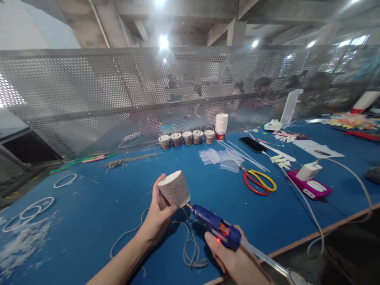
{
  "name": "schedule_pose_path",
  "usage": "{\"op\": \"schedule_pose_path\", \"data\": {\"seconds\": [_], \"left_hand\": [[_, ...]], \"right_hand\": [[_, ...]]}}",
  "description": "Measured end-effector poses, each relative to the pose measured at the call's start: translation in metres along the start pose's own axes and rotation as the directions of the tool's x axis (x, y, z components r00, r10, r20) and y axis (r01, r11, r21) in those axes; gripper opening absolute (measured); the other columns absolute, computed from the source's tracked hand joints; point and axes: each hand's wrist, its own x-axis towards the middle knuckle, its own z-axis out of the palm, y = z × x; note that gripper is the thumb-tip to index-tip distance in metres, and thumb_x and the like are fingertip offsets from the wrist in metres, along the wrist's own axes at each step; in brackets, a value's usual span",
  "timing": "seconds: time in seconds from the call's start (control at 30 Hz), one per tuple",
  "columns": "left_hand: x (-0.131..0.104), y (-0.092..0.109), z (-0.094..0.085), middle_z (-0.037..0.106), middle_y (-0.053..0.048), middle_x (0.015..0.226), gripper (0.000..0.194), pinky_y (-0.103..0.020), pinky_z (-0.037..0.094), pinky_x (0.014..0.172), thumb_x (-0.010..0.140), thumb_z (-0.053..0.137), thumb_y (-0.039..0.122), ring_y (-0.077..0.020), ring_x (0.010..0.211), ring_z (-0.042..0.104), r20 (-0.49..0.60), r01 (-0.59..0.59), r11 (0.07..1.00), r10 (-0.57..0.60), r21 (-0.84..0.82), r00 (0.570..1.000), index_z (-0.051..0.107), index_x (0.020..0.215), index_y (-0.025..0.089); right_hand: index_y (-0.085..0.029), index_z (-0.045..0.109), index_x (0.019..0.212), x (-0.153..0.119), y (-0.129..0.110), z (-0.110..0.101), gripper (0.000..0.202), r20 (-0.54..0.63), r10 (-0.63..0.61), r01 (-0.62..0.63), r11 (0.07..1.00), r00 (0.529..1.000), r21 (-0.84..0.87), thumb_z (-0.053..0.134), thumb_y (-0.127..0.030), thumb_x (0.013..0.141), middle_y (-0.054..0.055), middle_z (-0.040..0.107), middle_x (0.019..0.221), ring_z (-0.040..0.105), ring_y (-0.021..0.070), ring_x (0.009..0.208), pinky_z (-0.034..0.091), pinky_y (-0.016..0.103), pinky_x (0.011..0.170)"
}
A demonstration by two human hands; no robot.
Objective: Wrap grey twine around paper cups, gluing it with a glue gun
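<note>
My left hand (159,215) holds a paper cup (175,189) wound with grey cord, tilted on its side above the blue table. In my right hand (227,251) is a blue glue gun (212,223) with a lit red light and a clear glue stick at its back. Its nozzle meets the cup near the base edge. Loose grey cord (192,257) trails from below the cup in loops over the table.
Several small wrapped cups (187,138) and a white cup stack (221,124) stand at the back. Red-and-yellow scissors (257,182), clear strips (221,157), a phone (253,145) and a magenta power strip (310,186) lie right. White rings (28,212) lie left.
</note>
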Motion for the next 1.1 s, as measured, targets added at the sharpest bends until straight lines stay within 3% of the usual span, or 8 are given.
{"op": "schedule_pose_path", "data": {"seconds": [0.13, 0.33, 0.83, 1.1], "left_hand": [[-0.003, 0.003, 0.005, 0.056, -0.005, 0.126, 0.087, -0.043, 0.043, 0.096, 0.057, 0.082, 0.026, -0.0288, 0.113, 0.055, -0.010, -0.006, 1.000, 0.006, -0.010, 1.000, 0.041, 0.133, 0.038], [-0.005, 0.007, 0.008, 0.054, -0.007, 0.129, 0.090, -0.046, 0.047, 0.091, 0.055, 0.083, 0.026, -0.0318, 0.112, 0.055, -0.006, 0.021, 1.000, -0.021, -0.022, 1.000, 0.041, 0.134, 0.037], [-0.008, 0.013, 0.010, 0.050, -0.008, 0.137, 0.089, -0.046, 0.047, 0.092, 0.058, 0.079, 0.021, -0.0324, 0.114, 0.055, -0.006, 0.074, 0.996, -0.074, -0.042, 0.997, 0.041, 0.136, 0.038], [-0.007, 0.011, 0.007, 0.051, -0.007, 0.137, 0.088, -0.044, 0.046, 0.095, 0.059, 0.079, 0.021, -0.0330, 0.121, 0.052, 0.000, 0.075, 0.997, -0.075, -0.036, 0.997, 0.040, 0.137, 0.038]], "right_hand": [[-0.020, 0.065, 0.077, 0.000, 0.001, 0.000, 0.040, 0.004, -0.064, 0.064, 0.998, 0.998, -0.003, 0.067, -0.059, 0.072, -0.005, 0.047, 0.046, 0.049, 0.0138, 0.044, 0.038, 0.023, 0.044], [-0.021, 0.054, 0.058, 0.008, -0.005, -0.006, 0.045, 0.091, -0.051, 0.052, 0.999, 0.995, -0.015, 0.058, -0.062, 0.077, -0.008, 0.033, 0.037, 0.041, 0.0116, 0.037, 0.036, 0.023, 0.042], [-0.021, 0.052, 0.058, 0.001, -0.011, -0.001, 0.045, 0.083, 0.002, -0.007, 0.998, 0.997, 0.059, 0.062, -0.061, 0.074, -0.008, 0.035, 0.036, 0.040, 0.0101, 0.035, 0.036, 0.022, 0.040], [-0.022, 0.055, 0.058, 0.000, -0.004, 0.001, 0.044, 0.058, -0.067, 0.066, 0.998, 0.996, 0.022, 0.060, -0.061, 0.077, -0.007, 0.036, 0.036, 0.043, 0.0118, 0.037, 0.038, 0.023, 0.042]]}}
